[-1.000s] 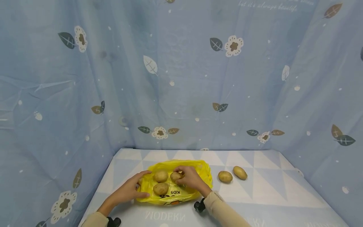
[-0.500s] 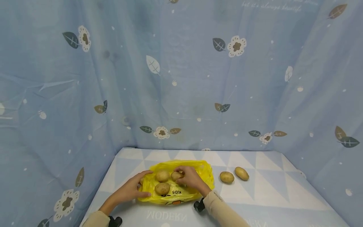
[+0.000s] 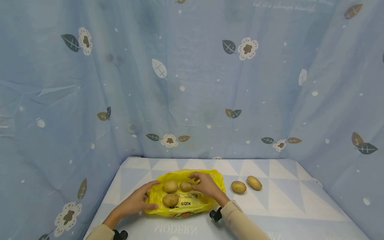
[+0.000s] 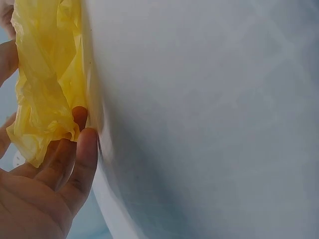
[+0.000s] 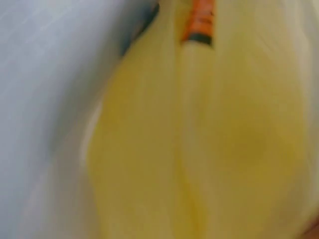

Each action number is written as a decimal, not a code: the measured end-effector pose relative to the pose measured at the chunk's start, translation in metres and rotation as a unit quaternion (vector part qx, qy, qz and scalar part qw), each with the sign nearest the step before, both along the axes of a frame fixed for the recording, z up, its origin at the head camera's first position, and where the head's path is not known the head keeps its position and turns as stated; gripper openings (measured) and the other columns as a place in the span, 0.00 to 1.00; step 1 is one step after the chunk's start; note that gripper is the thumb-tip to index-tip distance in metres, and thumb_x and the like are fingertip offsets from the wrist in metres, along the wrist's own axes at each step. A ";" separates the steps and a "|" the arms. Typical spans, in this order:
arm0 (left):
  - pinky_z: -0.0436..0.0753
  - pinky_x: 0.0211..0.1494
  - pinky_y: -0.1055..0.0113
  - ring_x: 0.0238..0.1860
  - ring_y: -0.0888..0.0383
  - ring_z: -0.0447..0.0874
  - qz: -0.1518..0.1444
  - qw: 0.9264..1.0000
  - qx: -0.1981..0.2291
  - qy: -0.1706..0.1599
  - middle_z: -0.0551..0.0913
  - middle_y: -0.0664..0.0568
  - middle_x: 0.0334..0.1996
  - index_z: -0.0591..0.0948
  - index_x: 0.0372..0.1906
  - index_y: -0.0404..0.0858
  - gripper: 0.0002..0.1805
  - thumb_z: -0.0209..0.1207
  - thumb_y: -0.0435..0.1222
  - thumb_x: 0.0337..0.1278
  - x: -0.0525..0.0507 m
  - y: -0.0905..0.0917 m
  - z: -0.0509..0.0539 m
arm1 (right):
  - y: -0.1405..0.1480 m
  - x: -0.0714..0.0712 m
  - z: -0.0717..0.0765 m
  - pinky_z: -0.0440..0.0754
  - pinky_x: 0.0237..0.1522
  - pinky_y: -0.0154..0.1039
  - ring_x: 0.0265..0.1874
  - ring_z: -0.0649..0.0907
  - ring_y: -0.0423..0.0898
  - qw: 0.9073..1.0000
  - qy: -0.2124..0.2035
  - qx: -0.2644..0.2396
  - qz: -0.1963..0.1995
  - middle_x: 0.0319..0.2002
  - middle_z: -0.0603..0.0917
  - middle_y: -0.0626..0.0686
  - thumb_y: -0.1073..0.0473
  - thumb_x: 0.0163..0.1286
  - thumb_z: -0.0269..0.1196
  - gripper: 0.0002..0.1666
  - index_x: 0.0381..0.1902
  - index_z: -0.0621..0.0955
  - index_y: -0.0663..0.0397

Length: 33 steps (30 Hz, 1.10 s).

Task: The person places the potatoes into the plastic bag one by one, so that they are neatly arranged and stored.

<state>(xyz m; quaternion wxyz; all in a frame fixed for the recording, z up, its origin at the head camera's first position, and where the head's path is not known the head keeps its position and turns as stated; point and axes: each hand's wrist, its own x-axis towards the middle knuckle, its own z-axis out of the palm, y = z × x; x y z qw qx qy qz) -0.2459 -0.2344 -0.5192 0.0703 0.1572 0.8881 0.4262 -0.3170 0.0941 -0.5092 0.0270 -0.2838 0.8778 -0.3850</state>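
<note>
A yellow plastic bag (image 3: 210, 196) lies spread on the table, with three potatoes in plain sight on it: a back-left one (image 3: 170, 186), a front one (image 3: 170, 200) and a right one (image 3: 186, 186). My left hand (image 3: 136, 201) holds the bag's left end, thumb toward the front and fingers toward the back; in the left wrist view its fingers (image 4: 75, 169) curl against the crumpled plastic. Over the bag, just right of the right potato, is my right hand (image 3: 207, 185), fingers loosely bent around nothing. The right wrist view is blurred and shows mostly yellow plastic (image 5: 144, 149).
Two more potatoes, a nearer one (image 3: 238, 187) and a farther one (image 3: 254, 183), lie on the table (image 3: 288, 206) right of the bag. A blue patterned curtain (image 3: 192, 83) hangs behind and along the sides.
My right hand has let go of the right potato and drawn slightly to the right, its fingers opening. The potato stays on the bag. My left hand keeps its place.
</note>
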 end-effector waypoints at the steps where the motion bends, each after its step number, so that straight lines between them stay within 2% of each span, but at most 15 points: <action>1: 0.70 0.65 0.36 0.73 0.37 0.63 -0.001 1.000 0.001 0.000 0.67 0.43 0.74 0.69 0.75 0.49 0.48 0.78 0.48 0.49 0.000 0.000 0.000 | 0.004 -0.001 0.001 0.83 0.51 0.49 0.52 0.83 0.56 1.000 0.006 -0.002 -0.001 0.56 0.85 0.56 0.60 0.67 0.73 0.23 0.59 0.83 0.57; 5: 0.71 0.64 0.37 0.73 0.38 0.63 0.000 1.000 0.003 -0.001 0.67 0.43 0.75 0.68 0.76 0.49 0.48 0.78 0.48 0.49 0.000 0.000 0.000 | 0.021 -0.003 0.006 0.83 0.50 0.47 0.51 0.84 0.56 1.000 0.030 -0.008 -0.004 0.56 0.85 0.57 0.59 0.68 0.72 0.24 0.60 0.82 0.57; 10: 0.65 0.68 0.33 0.75 0.37 0.61 0.003 1.000 0.006 -0.005 0.67 0.43 0.75 0.68 0.76 0.49 0.48 0.78 0.48 0.49 0.000 0.000 0.001 | 0.042 -0.002 0.015 0.85 0.49 0.46 0.49 0.85 0.56 0.998 0.049 -0.018 -0.019 0.55 0.85 0.59 0.59 0.68 0.72 0.24 0.60 0.82 0.57; 14: 0.65 0.68 0.32 0.75 0.37 0.61 0.006 1.000 0.005 -0.008 0.66 0.43 0.75 0.68 0.76 0.49 0.48 0.78 0.48 0.49 0.000 0.000 0.001 | 0.060 0.000 0.019 0.85 0.48 0.45 0.49 0.85 0.58 0.997 0.054 -0.023 -0.044 0.54 0.86 0.59 0.61 0.67 0.73 0.24 0.60 0.83 0.57; 19: 0.64 0.69 0.32 0.75 0.36 0.60 0.001 1.000 0.004 -0.006 0.66 0.43 0.75 0.68 0.76 0.49 0.48 0.78 0.48 0.49 0.000 0.000 0.001 | 0.081 0.005 0.022 0.85 0.48 0.46 0.48 0.84 0.55 0.996 0.040 -0.029 -0.080 0.54 0.86 0.57 0.62 0.66 0.73 0.24 0.59 0.83 0.55; 26: 0.70 0.65 0.35 0.74 0.36 0.62 -0.002 1.000 0.003 -0.005 0.66 0.42 0.75 0.68 0.76 0.48 0.48 0.78 0.48 0.50 -0.001 0.000 0.001 | 0.114 0.012 0.023 0.85 0.46 0.41 0.47 0.85 0.51 0.989 0.046 -0.017 -0.139 0.52 0.87 0.50 0.61 0.63 0.75 0.23 0.57 0.85 0.49; 33: 0.63 0.69 0.31 0.75 0.34 0.60 -0.004 1.000 0.004 -0.001 0.66 0.41 0.75 0.67 0.76 0.48 0.48 0.78 0.48 0.50 -0.001 0.000 0.001 | 0.147 0.018 0.025 0.85 0.46 0.42 0.47 0.86 0.53 0.982 0.060 -0.019 -0.178 0.51 0.88 0.51 0.61 0.62 0.76 0.23 0.56 0.85 0.49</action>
